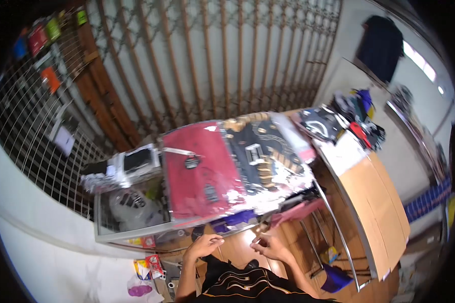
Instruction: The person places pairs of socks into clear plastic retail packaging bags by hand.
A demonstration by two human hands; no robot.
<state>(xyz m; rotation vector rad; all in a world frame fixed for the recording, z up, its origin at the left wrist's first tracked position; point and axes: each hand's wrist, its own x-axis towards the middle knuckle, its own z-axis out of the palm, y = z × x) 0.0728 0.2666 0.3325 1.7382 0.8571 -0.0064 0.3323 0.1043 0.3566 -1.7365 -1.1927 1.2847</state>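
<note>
My left hand point(206, 246) is held in front of my body, just off the near edge of the glass display counter. Its fingers are loosely bent and apart, with nothing visible in them. Level with it, to the right, my right hand point(271, 248) is also half curled, thumb and fingers apart, and I see nothing in it. Beyond the hands, a red garment in clear plastic point(199, 171) lies flat on the counter, with a white strip across its upper part. Beside it lies a black garment with tan patterning point(260, 151), also in shiny plastic.
Packaged dark and white garments point(136, 160) lie at the counter's left end. A brown cardboard-topped table point(374, 207) stands at right, with a clothes pile point(338, 121) behind. A folding metal gate point(222, 60) spans the back; a wire grid point(40, 126) stands left.
</note>
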